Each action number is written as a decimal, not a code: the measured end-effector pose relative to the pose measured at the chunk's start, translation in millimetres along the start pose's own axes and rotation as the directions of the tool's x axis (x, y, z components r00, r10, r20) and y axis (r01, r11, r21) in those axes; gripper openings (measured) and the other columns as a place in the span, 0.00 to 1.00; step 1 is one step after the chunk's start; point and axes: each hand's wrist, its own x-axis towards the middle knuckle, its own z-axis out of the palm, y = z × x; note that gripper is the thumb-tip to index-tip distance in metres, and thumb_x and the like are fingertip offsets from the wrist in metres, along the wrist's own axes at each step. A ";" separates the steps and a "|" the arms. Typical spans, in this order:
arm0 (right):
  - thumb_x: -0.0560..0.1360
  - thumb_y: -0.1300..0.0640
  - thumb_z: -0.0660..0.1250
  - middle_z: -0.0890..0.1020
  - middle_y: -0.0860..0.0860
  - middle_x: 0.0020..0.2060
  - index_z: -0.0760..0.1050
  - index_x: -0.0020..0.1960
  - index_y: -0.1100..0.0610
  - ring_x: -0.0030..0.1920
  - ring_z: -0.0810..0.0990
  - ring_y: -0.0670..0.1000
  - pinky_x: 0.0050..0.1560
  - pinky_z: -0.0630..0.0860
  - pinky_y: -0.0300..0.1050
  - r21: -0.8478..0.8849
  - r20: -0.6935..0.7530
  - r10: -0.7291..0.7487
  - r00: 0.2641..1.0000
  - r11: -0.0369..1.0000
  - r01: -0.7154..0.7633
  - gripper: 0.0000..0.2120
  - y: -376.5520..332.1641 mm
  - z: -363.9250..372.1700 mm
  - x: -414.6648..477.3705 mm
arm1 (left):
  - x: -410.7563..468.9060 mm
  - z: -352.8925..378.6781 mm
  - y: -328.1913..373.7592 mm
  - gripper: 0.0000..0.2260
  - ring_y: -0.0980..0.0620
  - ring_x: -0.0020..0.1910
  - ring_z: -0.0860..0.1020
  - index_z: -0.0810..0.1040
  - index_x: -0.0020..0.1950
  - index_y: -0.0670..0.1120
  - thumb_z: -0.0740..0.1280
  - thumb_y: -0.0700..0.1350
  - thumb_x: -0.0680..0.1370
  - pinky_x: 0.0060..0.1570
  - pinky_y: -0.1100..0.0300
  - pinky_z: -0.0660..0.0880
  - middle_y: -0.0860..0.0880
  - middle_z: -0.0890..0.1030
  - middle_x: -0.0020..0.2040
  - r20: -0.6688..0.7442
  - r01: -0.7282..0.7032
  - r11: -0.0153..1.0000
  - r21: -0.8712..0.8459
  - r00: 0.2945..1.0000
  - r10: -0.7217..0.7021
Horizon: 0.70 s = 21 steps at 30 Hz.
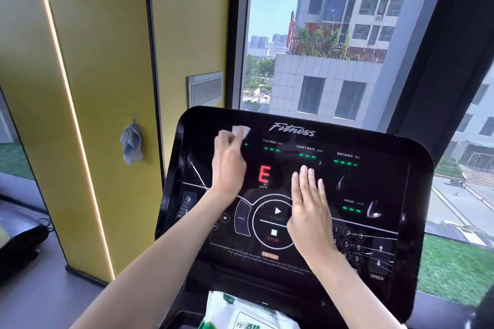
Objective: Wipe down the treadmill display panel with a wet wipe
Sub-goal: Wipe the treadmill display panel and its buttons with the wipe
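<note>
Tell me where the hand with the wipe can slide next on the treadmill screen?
Bare glass lies on the right side of the display panel, between the DISTANCE readout and the SPEED readout, and along the top beside the Fitness logo. The middle is crowded: the right hand lies flat overlapping the START ring, near the left hand holding the wet wipe.

wet wipe (241, 131) blurred, half behind left hand (229, 160), wipes pack (240, 312) cropped below
</note>
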 end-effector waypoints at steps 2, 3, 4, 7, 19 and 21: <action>0.63 0.75 0.62 0.63 0.66 0.70 0.61 0.70 0.70 0.72 0.59 0.63 0.71 0.59 0.60 -0.003 0.006 -0.005 1.000 1.000 0.005 0.35 -0.2 -0.1 0.5 | -1.2 3.4 17.5 0.27 0.43 0.47 0.72 0.72 0.65 0.38 0.64 0.23 0.67 0.35 0.60 0.71 0.40 0.72 0.49 -0.029 0.164 0.986 0.020 0.986 -0.164; 0.63 0.75 0.62 0.63 0.66 0.70 0.62 0.70 0.70 0.72 0.60 0.64 0.71 0.58 0.60 -0.005 0.011 -0.009 1.000 1.000 0.009 0.35 0.4 -0.3 0.6 | -3.2 6.0 28.7 0.28 0.43 0.47 0.72 0.73 0.64 0.38 0.64 0.23 0.66 0.33 0.60 0.70 0.40 0.72 0.49 0.000 0.127 0.991 0.036 0.992 -0.127; 0.63 0.75 0.62 0.63 0.67 0.70 0.62 0.70 0.70 0.72 0.60 0.64 0.71 0.57 0.60 -0.007 0.013 -0.013 1.000 1.000 0.013 0.34 0.9 -0.4 0.6 | -6.3 7.1 40.2 0.28 0.43 0.45 0.72 0.74 0.63 0.38 0.65 0.24 0.63 0.30 0.59 0.70 0.41 0.73 0.47 0.050 0.028 0.998 0.052 0.998 -0.031; 0.64 0.75 0.60 0.63 0.67 0.70 0.62 0.69 0.70 0.72 0.59 0.63 0.70 0.52 0.59 -0.005 0.015 -0.013 1.000 1.000 0.013 0.33 1.4 -2.0 0.5 | -11.3 10.8 49.6 0.28 0.45 0.40 0.74 0.76 0.57 0.38 0.68 0.26 0.58 0.27 0.62 0.65 0.44 0.74 0.43 0.202 -0.404 0.902 0.154 0.906 0.372; 0.63 0.75 0.63 0.63 0.66 0.70 0.62 0.70 0.70 0.72 0.59 0.63 0.70 0.49 0.57 -0.009 0.038 -0.002 0.999 1.000 0.003 0.35 -1.0 -2.0 1.1 | -10.4 14.4 51.7 0.26 0.43 0.42 0.74 0.75 0.57 0.36 0.65 0.24 0.59 0.33 0.55 0.74 0.41 0.74 0.44 0.097 -0.144 0.987 0.077 0.986 0.136; 0.63 0.75 0.64 0.63 0.66 0.70 0.62 0.70 0.69 0.72 0.59 0.62 0.71 0.49 0.57 -0.003 0.042 -0.012 0.999 1.000 0.012 0.35 0.8 -3.1 0.8 | -11.8 15.4 54.9 0.26 0.43 0.40 0.74 0.76 0.56 0.37 0.66 0.24 0.59 0.31 0.57 0.72 0.42 0.74 0.43 0.172 -0.293 0.951 0.103 0.947 0.273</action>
